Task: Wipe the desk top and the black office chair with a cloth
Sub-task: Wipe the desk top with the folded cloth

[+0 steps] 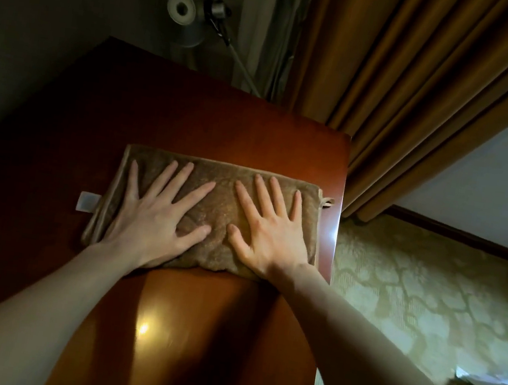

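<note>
A folded brown cloth [220, 210] lies flat on the reddish-brown desk top [194, 330], close to the desk's right edge. My left hand [158, 214] presses on the cloth's left half, fingers straight and spread. On the right half my right hand [268, 230] presses down the same way. A small loop sticks out at the cloth's right corner. The black office chair is not in view.
A small pale tag [88, 202] lies on the desk just left of the cloth. A grey desk lamp [188, 20] stands behind the desk's far edge. Brown curtains [424, 85] hang at the right, and patterned carpet [427, 298] lies beyond the desk's right edge.
</note>
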Tool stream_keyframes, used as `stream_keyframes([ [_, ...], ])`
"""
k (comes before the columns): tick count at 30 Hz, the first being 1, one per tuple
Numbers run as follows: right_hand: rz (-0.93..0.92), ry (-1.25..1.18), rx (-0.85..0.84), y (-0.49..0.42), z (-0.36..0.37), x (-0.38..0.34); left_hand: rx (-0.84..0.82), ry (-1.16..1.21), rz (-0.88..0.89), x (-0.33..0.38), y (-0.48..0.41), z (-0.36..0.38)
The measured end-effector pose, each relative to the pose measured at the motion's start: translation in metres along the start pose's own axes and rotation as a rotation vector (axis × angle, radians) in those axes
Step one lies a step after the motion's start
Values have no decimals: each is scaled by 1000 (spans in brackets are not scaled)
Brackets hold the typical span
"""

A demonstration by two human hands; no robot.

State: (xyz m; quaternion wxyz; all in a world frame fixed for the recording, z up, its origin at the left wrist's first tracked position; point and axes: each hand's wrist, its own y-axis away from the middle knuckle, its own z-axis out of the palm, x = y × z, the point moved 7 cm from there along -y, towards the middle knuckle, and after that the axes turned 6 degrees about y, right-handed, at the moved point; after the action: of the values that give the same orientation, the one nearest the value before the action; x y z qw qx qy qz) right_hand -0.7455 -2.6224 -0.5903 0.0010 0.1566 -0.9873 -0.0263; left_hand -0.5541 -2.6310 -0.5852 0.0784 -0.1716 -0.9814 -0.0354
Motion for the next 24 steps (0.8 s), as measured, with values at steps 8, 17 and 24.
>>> stream_keyframes([
  [8, -210, -1, -47, 11, 1, -83, -17, -3, -129, -50, 81, -9],
  [17, -261, -43, -12, -40, -4, -123, -4, 20, -215, -107, 87, -15],
  [24, -282, -45, 10, -112, -8, -121, -7, 39, -220, -144, 37, -26],
])
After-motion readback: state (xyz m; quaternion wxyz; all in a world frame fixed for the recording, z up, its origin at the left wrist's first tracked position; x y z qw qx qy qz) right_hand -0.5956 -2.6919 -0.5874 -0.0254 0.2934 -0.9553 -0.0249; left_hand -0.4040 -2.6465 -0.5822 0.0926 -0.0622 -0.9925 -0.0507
